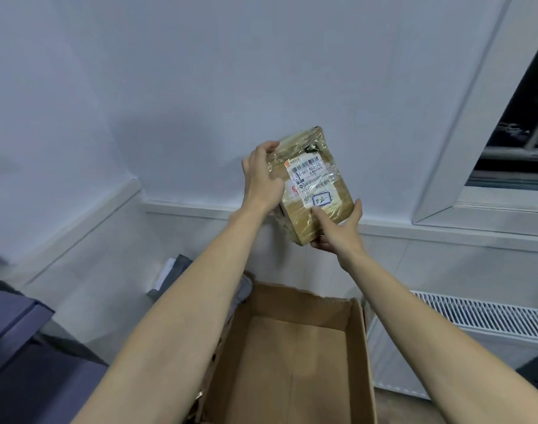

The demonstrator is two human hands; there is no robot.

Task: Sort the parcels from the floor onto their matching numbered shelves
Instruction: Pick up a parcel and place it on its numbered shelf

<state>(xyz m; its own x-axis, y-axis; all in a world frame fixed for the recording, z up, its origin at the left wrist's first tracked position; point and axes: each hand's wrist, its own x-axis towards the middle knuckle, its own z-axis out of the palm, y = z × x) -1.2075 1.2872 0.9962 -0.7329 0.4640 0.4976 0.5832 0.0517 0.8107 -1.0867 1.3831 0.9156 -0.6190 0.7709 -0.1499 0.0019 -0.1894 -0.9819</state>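
Partly hidden parcel (315,182) in hands — left (263,175), right (338,229)

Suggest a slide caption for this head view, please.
Both hands, left hand and right hand, hold a taped parcel marked 02 above an open cardboard box.

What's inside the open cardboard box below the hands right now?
The open brown cardboard box shows only a bare cardboard floor and its centre seam. The near part runs out of frame, and the left forearm covers its left edge, so those areas stay unseen.
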